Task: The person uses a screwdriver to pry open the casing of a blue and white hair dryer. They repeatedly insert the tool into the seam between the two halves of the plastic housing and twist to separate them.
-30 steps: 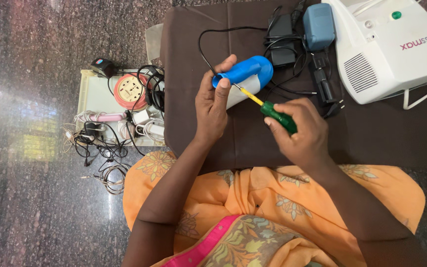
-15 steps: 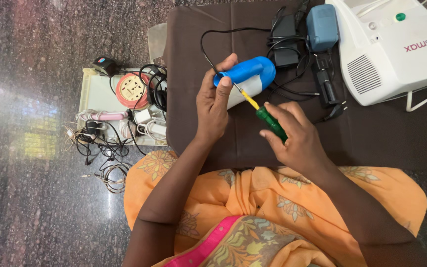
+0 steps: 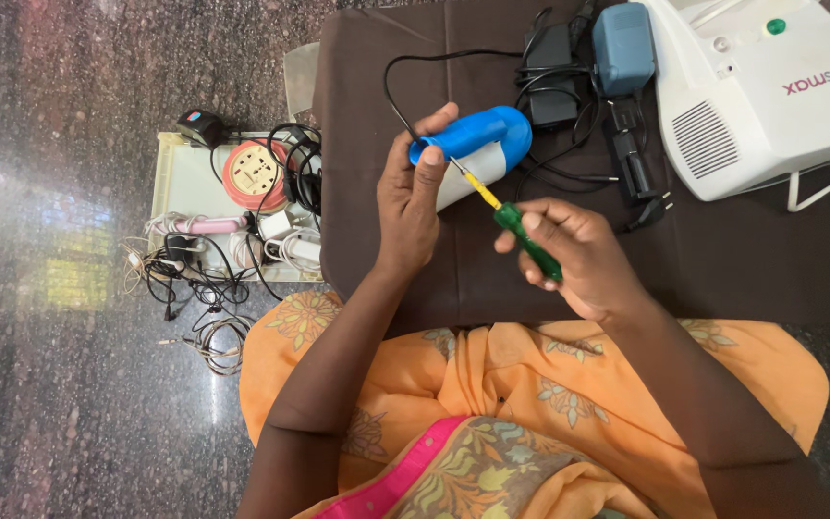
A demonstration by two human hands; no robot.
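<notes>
- The left hand has its fingers wrapped round a blue and white handheld device, lifted just above the brown table near its middle. The hold is at one end only, so a hard push could twist the device loose, I'd say.
- The right hand has its fingers clenched on the green handle of a screwdriver, whose yellow shaft points at the device's end, right beside the left thumb. If the tip skips off, it may well jab that thumb.
- Whether the tip sits in a screw head I cannot tell; if it sits badly, it may chew the slot.
- A black cord trails from the device toward a heap of black adapters; it could snag and tug.
- A freed screw might roll off onto the dark stone floor or into the tangle of cables beside the tray.
- The white machine sits well apart.
</notes>
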